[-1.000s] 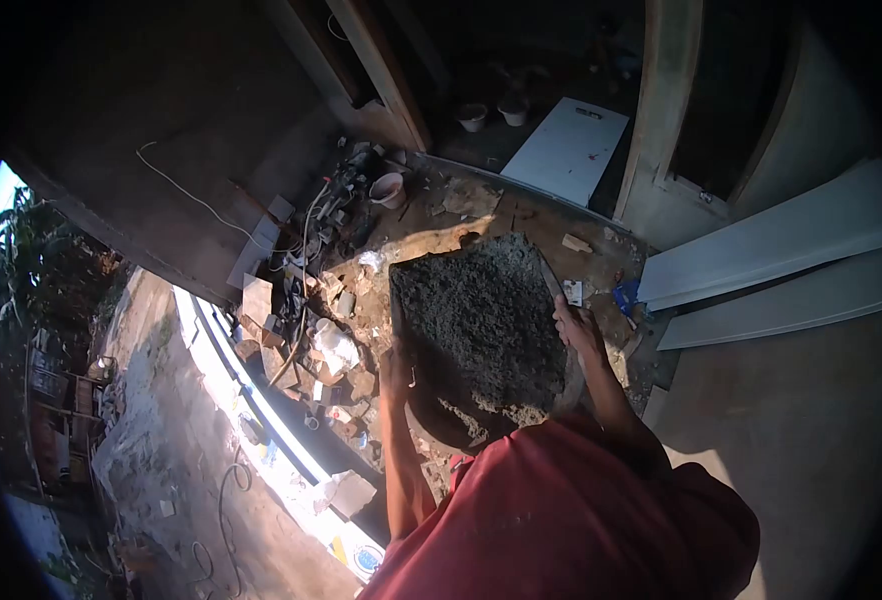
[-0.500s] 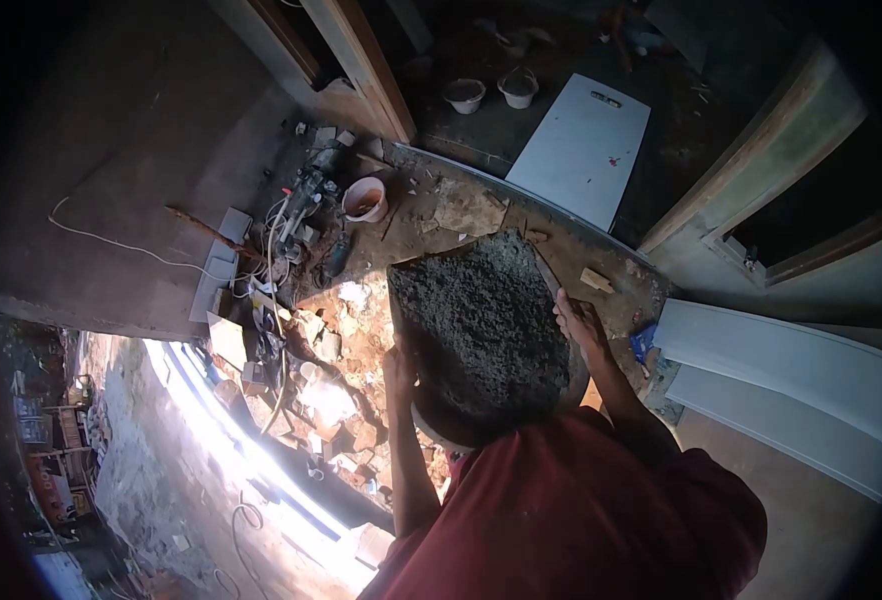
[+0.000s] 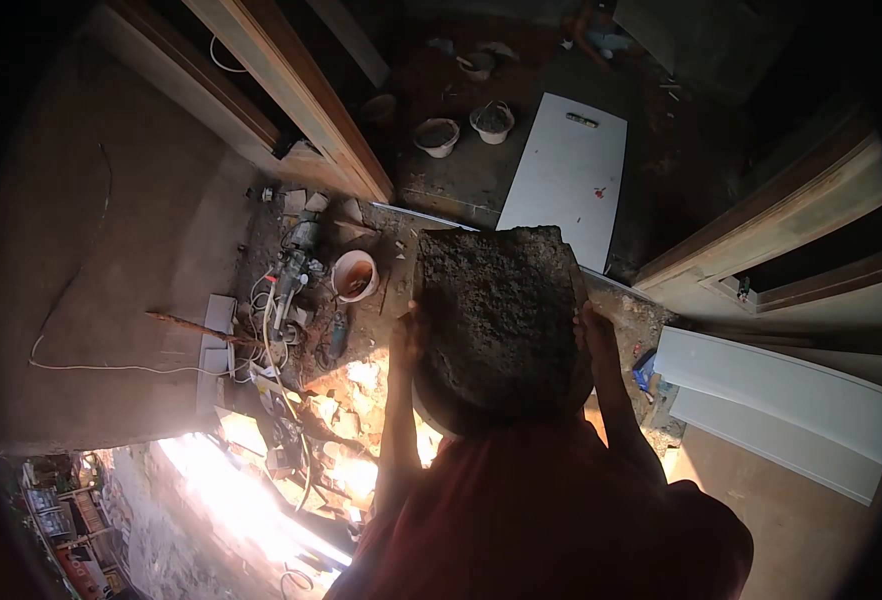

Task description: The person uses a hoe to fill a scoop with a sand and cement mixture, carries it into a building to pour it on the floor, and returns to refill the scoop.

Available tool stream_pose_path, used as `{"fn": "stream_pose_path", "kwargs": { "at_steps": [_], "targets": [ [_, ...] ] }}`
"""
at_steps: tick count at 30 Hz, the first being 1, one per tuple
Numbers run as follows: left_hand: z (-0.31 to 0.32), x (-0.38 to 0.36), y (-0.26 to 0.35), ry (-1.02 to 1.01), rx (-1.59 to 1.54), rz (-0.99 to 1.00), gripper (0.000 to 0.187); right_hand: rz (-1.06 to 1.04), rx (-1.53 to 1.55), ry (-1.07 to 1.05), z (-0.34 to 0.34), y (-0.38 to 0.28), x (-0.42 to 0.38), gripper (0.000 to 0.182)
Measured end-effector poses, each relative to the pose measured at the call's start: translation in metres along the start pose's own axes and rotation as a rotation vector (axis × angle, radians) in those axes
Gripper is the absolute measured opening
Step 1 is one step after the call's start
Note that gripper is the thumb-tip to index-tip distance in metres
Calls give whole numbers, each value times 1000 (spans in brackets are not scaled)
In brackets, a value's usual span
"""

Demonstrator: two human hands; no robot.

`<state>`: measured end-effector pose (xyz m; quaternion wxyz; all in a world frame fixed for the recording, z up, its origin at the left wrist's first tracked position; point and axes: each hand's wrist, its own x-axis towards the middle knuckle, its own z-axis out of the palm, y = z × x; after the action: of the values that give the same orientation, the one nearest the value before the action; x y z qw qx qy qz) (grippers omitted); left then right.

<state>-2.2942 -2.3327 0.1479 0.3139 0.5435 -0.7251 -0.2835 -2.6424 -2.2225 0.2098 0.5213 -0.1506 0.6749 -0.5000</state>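
Note:
Close against my chest is a dark pan (image 3: 435, 405) with a straight far edge and a rounded near side. Grey, lumpy mortar (image 3: 501, 310) fills it. My left hand (image 3: 409, 335) grips its left side, and my right hand (image 3: 591, 330) grips the right side near the far corner. Both hands are in shadow, and the fingers under the pan are hidden. Beyond the pan's left corner stands a pinkish bucket (image 3: 355, 276) with reddish-brown contents.
Power tools (image 3: 296, 265), cables and rubble crowd the left floor. Past the threshold lie a white panel (image 3: 566, 170) and two mortar buckets (image 3: 437, 138). A person (image 3: 601, 40) is low down at the back. White boards (image 3: 776, 375) lean at right.
The view has tilted up and shows more of the room beyond the threshold. The pan appears more level and nearer my chest. My right hand sits lower along its side.

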Motion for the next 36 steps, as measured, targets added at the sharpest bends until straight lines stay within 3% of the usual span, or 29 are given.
{"fn": "stream_pose_path", "kwargs": {
  "at_steps": [1,2,4,7,9,11,12,13,15,16,20,22,23,25,26,28,31,32,33,36],
  "targets": [
    [8,24,-24,-128,126,-129,28,-1,2,1,7,-3,14,51],
    [8,54,-38,-128,131,-127,28,-26,33,11,19,-6,34,49],
    [11,112,-55,260,1381,892,48,-59,79,24,36,-15,75,47],
    [18,200,-59,173,1356,949,43,-206,180,10,60,-26,144,44],
    [31,264,-77,256,1434,1053,40,-189,150,41,80,-47,205,43],
    [54,322,-89,-96,444,399,28,-207,122,67,89,-90,246,43],
    [51,337,-92,-207,5,309,40,-180,62,81,92,-100,253,43],
    [57,367,-89,-214,3,332,40,-192,75,97,96,-118,265,43],
    [87,406,-100,290,525,912,59,-151,90,117,97,-145,284,41],
    [70,406,-14,-54,94,94,54,-123,72,111,91,-153,306,41],
    [97,477,-2,-157,-46,52,45,-166,38,119,82,-172,363,40],
    [116,516,-10,-83,192,298,41,-173,46,136,82,-182,395,40],
    [129,534,-19,-94,205,291,41,-157,54,131,83,-185,411,40],
    [156,575,-40,-27,234,519,33,-242,103,130,89,-195,438,41],
    [162,602,-33,-37,225,520,33,-259,119,150,94,-201,457,42],
    [169,660,-7,-416,44,-26,21,-211,125,177,106,-219,496,42],
    [232,731,-55,-287,75,69,16,-101,174,204,127,-248,571,42],
    [258,757,-89,-389,336,287,19,-131,106,201,131,-252,603,40],
    [266,774,-96,-410,314,255,19,-144,32,191,131,-252,630,38],
    [293,863,-102,-357,102,187,27,90,38,204,144,-278,722,35]
  ]
}}
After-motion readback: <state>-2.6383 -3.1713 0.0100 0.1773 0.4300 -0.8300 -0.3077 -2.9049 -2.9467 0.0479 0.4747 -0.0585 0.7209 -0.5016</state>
